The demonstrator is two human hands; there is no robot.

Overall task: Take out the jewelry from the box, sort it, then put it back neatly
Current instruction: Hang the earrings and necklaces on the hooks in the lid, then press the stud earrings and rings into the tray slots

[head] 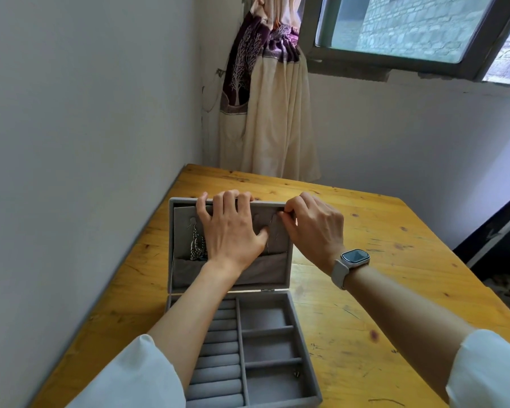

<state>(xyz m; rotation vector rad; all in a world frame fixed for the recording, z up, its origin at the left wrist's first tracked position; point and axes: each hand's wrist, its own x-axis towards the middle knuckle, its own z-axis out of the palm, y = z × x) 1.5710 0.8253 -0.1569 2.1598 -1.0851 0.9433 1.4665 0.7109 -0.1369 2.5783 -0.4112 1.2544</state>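
1. Jewelry box: a grey velvet-lined case is sitting open on the wooden desk, with its lid standing upright at the 12 o'clock side of the tray.
2. Left hand: it is lying against the lid's inner panel, its fingers curling over the lid's top edge and gripping it, while the thumb is pressing on the panel toward 3 o'clock.
3. Right hand: it is working at the lid's upper corner at 3 o'clock from the left hand, its fingers pinching the top of a thin chain that is hanging down the panel; a smartwatch is showing on the wrist.
4. Dangling earrings: silver pieces are hanging on the lid panel at 9 o'clock from the left hand, just above the lid's gathered pocket.
5. Tray: ring rolls are filling the 9 o'clock half and divided compartments the 3 o'clock half; a small piece too small to identify is lying in the nearest compartment.
6. Surroundings: a tied curtain and a window are appearing at 12 o'clock beyond the desk.
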